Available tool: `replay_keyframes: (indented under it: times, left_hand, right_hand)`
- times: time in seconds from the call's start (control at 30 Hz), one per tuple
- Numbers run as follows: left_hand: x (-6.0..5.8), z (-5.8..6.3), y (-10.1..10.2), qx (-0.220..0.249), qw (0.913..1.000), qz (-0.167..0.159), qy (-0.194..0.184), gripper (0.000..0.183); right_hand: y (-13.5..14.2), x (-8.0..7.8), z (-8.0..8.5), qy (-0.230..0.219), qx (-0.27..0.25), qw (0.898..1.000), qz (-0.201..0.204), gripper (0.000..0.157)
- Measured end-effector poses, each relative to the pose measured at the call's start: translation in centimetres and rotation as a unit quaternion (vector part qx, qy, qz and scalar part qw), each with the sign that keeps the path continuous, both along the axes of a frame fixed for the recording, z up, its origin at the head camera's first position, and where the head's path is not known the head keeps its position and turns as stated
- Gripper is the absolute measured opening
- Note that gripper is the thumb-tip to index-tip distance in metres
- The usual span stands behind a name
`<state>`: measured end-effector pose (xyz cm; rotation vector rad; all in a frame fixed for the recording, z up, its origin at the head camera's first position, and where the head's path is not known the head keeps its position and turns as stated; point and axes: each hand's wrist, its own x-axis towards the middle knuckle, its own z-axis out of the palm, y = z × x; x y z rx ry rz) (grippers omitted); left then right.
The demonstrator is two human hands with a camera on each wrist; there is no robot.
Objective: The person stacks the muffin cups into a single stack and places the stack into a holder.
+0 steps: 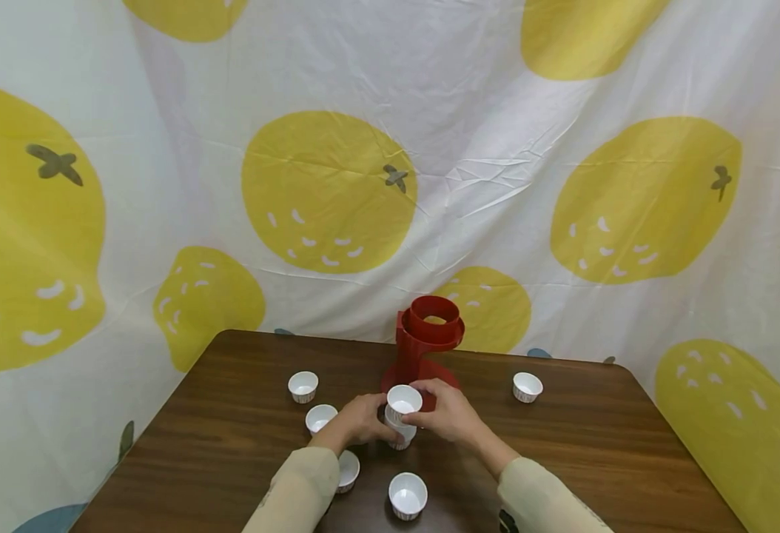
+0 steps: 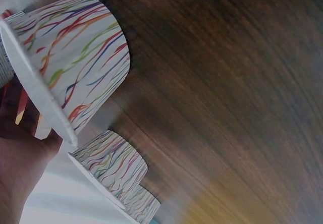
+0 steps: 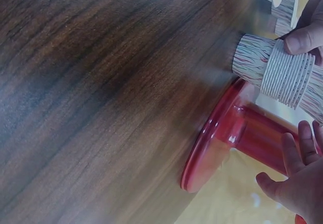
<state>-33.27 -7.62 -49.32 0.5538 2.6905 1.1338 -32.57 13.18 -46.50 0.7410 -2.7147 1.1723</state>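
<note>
In the head view my left hand (image 1: 363, 420) grips a stack of white paper cups (image 1: 401, 435) low in front of a red stand. My right hand (image 1: 448, 414) pinches a single paper cup (image 1: 405, 400) by its sides, at the top of the stack. In the right wrist view, the left thumb (image 3: 303, 40) presses the stack's many rims. The right hand's lower fingers (image 3: 291, 156) spread beside the stand's post there. Coloured streaks mark the cups' outer walls. A separate paper cup (image 2: 83, 62) stands close by in the left wrist view.
The red stand (image 1: 430, 337) has a ring-shaped top and a round base. Paper cups stand at left (image 1: 303, 386), centre-left (image 1: 322, 418), near left (image 1: 347, 474), front (image 1: 408, 496) and right (image 1: 527, 387) of the brown table (image 1: 603, 451). A lemon-print cloth (image 1: 470, 148) hangs behind.
</note>
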Motion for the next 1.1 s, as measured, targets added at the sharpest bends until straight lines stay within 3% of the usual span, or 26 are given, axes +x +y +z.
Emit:
replay_keyframes:
  times: [0.63,1.1]
  left_hand:
    - [0.2,0.1,0.1,-0.008,0.9998,-0.005,0.018,0.055]
    - [0.3,0.3,0.0,-0.02,0.9997,0.002,0.012,0.056]
  right_hand:
    - [-0.2,0.2,-1.1,0.009,0.021,1.0,0.003,0.055]
    - [0.3,0.3,-1.9,0.011,0.021,1.0,0.01,0.067]
